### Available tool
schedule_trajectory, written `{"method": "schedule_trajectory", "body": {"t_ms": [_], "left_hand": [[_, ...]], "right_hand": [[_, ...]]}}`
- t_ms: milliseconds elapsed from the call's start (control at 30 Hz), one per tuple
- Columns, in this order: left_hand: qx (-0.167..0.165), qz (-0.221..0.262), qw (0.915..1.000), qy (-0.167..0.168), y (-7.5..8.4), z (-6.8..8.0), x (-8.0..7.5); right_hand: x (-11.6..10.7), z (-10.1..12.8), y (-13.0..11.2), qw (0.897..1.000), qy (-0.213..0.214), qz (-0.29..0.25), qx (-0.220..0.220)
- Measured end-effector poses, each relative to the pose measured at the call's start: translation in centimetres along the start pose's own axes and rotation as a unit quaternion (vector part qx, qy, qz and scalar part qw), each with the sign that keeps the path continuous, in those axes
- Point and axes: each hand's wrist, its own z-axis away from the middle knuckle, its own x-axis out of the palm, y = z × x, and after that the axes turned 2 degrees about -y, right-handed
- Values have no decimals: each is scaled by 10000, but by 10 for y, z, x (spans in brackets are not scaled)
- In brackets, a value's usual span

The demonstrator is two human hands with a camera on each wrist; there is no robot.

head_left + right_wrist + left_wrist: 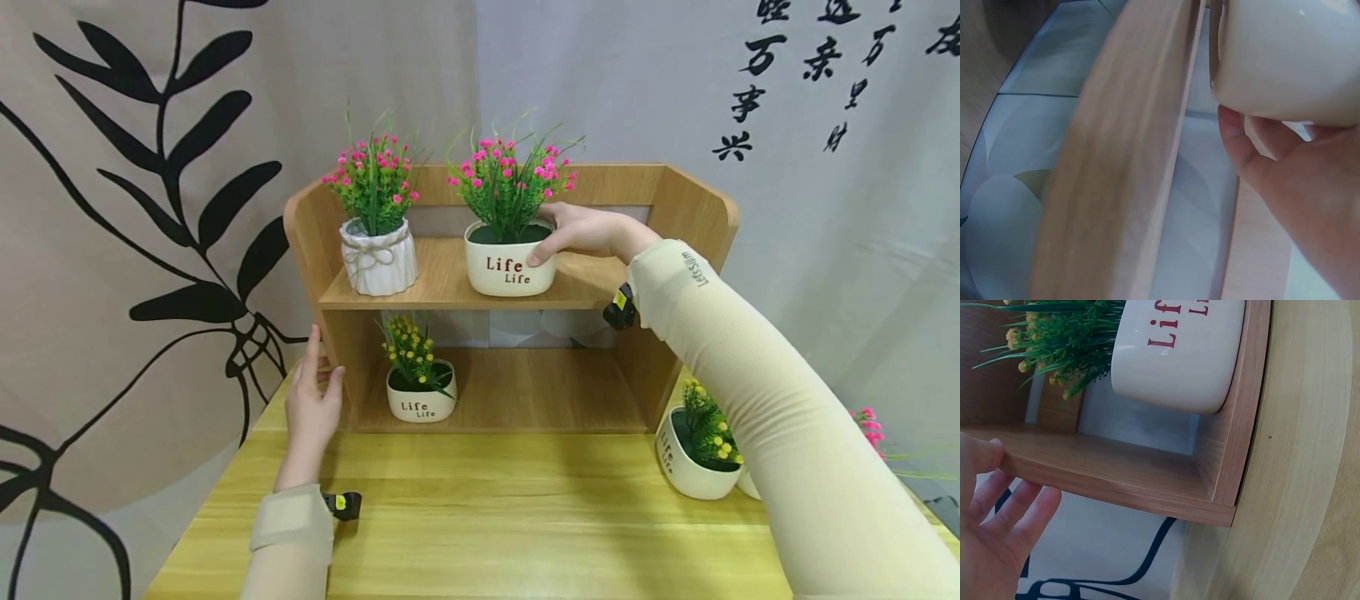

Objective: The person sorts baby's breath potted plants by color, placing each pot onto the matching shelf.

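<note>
My right hand [588,229] grips the right end of an oval white flowerpot [498,271] with "Life" lettering and pink flowers, thumb at the front. This pot is over the upper board of a wooden shelf [450,302], close to its front edge. In the right wrist view the hand [1310,181] holds the pot [1291,62] from below in the picture. My left hand [311,417] holds the shelf's left side panel, thumb at the front edge and fingers outside. In the left wrist view its fingertips [1050,497] lie against the panel [1116,481].
A white pleated pot [378,262] with twine and pink flowers stands at the upper left. Below it sits a pot [420,404] with yellow flowers. Another yellow-flowered pot [697,458] stands on the wooden table [480,517] at right, partly behind the right sleeve. A printed curtain hangs behind.
</note>
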Motion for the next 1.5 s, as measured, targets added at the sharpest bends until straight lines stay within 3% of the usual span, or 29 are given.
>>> {"method": "schedule_trajectory", "body": {"t_ms": [533, 867, 1500], "left_hand": [[42, -24, 10000, -79, 0, 1, 0], [-2, -36, 10000, -93, 3, 1, -1], [-14, 33, 9999, -126, 3, 1, -4]], "right_hand": [[4, -8, -1, 9998, -99, 107, -141], [5, -13, 0, 9993, 29, 323, 195], [7, -17, -3, 9998, -20, 139, 137]]}}
